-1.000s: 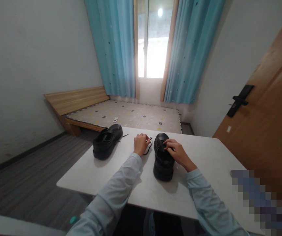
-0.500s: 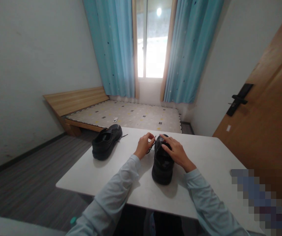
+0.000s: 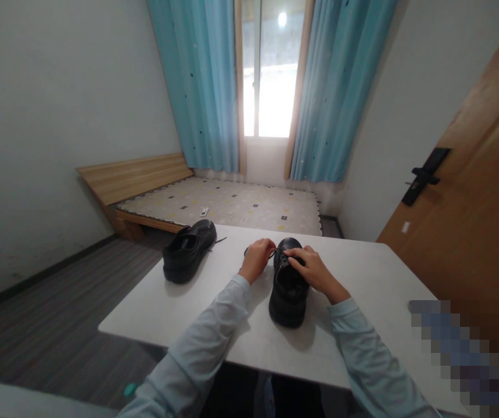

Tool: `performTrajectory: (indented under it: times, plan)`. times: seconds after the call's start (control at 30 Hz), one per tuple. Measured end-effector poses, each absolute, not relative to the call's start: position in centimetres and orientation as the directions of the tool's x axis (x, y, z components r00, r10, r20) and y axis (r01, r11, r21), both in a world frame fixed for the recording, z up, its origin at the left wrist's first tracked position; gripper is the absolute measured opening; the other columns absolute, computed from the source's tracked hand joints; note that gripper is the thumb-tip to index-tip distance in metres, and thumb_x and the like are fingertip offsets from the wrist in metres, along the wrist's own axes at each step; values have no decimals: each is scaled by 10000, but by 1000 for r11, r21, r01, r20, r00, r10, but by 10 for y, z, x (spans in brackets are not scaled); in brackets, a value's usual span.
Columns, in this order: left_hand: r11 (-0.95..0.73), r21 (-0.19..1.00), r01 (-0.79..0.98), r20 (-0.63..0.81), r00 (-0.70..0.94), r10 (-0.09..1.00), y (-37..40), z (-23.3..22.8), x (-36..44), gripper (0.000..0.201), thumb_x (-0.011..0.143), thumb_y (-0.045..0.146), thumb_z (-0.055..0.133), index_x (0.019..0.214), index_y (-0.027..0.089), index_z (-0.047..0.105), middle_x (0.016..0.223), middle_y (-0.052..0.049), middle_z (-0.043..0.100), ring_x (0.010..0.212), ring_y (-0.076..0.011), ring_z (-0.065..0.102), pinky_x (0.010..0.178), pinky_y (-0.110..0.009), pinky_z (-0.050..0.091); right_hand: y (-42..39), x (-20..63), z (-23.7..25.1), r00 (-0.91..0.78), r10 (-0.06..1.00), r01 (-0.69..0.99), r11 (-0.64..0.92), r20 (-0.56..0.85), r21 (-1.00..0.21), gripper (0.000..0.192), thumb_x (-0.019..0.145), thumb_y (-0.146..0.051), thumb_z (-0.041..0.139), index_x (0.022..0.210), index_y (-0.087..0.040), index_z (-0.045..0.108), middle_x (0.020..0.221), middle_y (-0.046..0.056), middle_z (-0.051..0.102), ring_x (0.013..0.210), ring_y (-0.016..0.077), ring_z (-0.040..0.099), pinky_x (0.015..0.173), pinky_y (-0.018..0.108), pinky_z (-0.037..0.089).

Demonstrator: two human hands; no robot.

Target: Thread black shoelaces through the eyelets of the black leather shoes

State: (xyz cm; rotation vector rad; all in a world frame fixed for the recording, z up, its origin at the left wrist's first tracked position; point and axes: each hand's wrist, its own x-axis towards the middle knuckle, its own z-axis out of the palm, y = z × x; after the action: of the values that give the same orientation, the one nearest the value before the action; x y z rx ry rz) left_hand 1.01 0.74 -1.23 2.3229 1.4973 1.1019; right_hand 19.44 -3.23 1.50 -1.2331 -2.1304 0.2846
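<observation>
A black lace-up shoe (image 3: 288,302) stands upright on the white table (image 3: 354,348), its toe pointing away from me and its heel towards me. On its left side, my left hand (image 3: 258,258) is closed, with the fingertips pinching a black shoelace (image 3: 277,249) close to the eyelets. My right hand (image 3: 314,268) grips the shoe's upper from the right, fingers and thumb at the lacing. Those fingers partly hide the eyelets and tongue. The other black shoe (image 3: 189,252) sits apart at the table's left, a loose lace end sticking out on its right.
Behind the table is a low bed (image 3: 240,203) with a patterned mattress and a small white object (image 3: 204,212) on it. A wooden door (image 3: 471,191) with a black handle is at the right. Blue curtains (image 3: 201,87) flank the window. A pixelated patch covers the lower right.
My left hand has turned and its fingertips have come in closer to the shoe's eyelets with the lace. The right hand's fingers have shifted slightly back from the toe. Both shoes stay in place.
</observation>
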Motion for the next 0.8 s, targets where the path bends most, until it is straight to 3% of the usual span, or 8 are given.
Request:
performTrajectory:
  times: [0.27, 0.53, 0.8]
  plan:
    - [-477, 400, 783, 482, 263, 836, 3, -7, 12, 127, 892, 249, 498, 897, 204, 617, 912, -30, 645, 888, -155, 572, 826, -277, 417, -32, 193, 14, -336, 833, 719, 529, 440, -451, 245, 856, -272, 490, 1002, -226, 681, 944, 64, 692, 862, 225, 549, 796, 374, 415]
    - [-490, 462, 740, 537, 207, 818, 2, -12, 17, 113, 867, 232, 537, 881, 207, 647, 901, -32, 637, 917, -162, 555, 842, -282, 424, -33, 187, 8, -216, 836, 715, 488, 505, -501, 338, 878, -263, 414, 1163, -174, 571, 1143, 102, 618, 1023, 230, 566, 896, 377, 419]
    - [-481, 586, 652, 501, 175, 848, 3, -11, 17, 111, 846, 228, 569, 868, 208, 676, 866, -19, 678, 831, -134, 610, 803, -252, 455, -31, 188, 10, -243, 846, 771, 466, 475, -434, 305, 872, -258, 416, 1023, -198, 674, 1011, 85, 683, 966, 228, 602, 872, 364, 439]
